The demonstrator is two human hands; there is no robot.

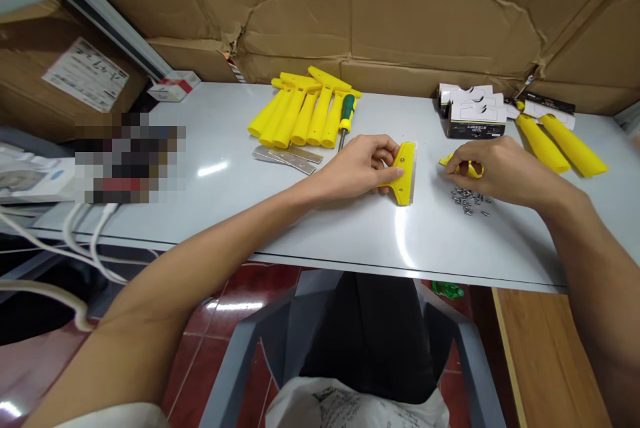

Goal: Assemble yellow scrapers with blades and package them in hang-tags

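My left hand (367, 168) grips a yellow scraper (406, 175) by its handle; a metal blade runs along the head's right edge, and two screws show on it. My right hand (487, 165) is closed on a small yellow piece (473, 170), just above a loose pile of small screws (466, 200). Several yellow handles (300, 111) lie together behind my left hand. Beside them rests a green and yellow screwdriver (346, 115). Flat metal blades (290, 157) lie in front of the handles.
Small black and white boxes (477, 120) stand at the back right, with two yellow handles (573, 145) beside them. A red and white box (175, 85) sits back left. White cables (95, 241) hang at the left edge of the table (210, 215). Cardboard lines the back.
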